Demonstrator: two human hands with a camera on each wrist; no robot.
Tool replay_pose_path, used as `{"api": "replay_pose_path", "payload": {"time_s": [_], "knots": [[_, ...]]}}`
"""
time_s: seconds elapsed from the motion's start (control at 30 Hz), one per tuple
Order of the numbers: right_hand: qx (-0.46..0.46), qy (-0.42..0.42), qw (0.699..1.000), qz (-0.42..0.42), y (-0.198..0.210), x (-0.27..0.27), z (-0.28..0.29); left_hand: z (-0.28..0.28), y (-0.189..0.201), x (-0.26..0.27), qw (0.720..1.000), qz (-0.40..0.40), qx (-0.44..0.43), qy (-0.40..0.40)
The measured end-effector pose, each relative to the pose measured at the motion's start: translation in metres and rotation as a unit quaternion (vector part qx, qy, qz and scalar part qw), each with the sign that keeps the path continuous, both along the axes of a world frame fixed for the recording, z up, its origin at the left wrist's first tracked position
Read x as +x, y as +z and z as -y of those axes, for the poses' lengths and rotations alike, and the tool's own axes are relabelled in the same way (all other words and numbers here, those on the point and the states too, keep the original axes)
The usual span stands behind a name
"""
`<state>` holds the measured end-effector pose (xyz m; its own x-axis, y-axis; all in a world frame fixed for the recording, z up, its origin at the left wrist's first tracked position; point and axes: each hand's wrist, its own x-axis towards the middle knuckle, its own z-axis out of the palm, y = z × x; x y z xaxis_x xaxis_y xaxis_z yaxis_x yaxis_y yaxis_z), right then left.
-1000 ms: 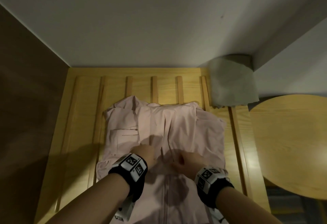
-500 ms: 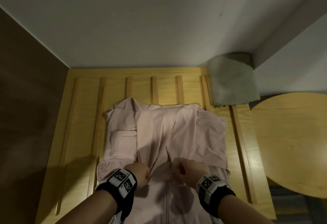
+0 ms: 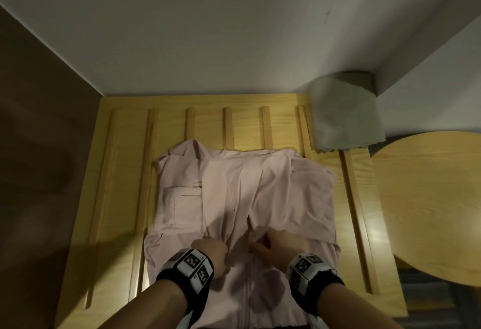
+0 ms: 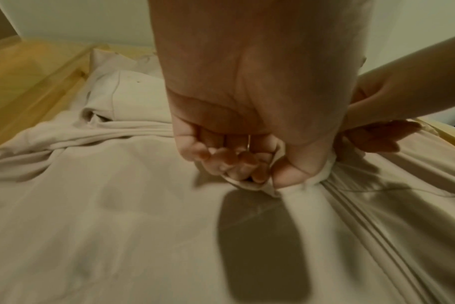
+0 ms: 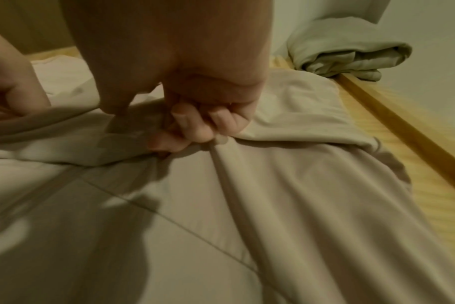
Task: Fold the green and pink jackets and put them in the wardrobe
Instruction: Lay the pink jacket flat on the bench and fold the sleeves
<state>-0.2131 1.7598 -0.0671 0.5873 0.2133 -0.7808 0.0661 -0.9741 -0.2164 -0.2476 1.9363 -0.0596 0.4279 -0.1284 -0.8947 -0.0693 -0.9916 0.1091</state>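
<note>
pink jacket (image 3: 244, 198) spread on slatted wooden bed frame (image 3: 125, 172) | left hand (image 3: 210, 250) and right hand (image 3: 281, 244) each clutch a bunched fold mid-jacket | green jacket (image 3: 343, 115) folded, far-right corner

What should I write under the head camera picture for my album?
Two hands grip a pink jacket on a wooden platform.
</note>
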Motion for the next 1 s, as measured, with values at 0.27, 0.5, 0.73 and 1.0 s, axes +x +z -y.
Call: {"api": "replay_pose_path", "payload": {"time_s": [0.27,0.5,0.73,1.0], "knots": [[0.04,0.088,0.994,-0.055,0.008,0.008,-0.006,-0.005,0.004,-0.012,1.0,0.011,0.008,-0.01],[0.053,0.138,0.983,-0.111,0.009,0.001,0.005,-0.013,0.007,-0.008,0.999,-0.03,-0.001,-0.029],[0.126,0.05,0.99,0.026,0.021,0.026,0.018,-0.012,0.02,0.046,0.906,0.343,-0.181,0.169],[0.087,0.024,0.98,0.177,0.027,0.076,0.018,0.008,0.004,0.102,0.962,0.246,-0.112,0.035]]}}
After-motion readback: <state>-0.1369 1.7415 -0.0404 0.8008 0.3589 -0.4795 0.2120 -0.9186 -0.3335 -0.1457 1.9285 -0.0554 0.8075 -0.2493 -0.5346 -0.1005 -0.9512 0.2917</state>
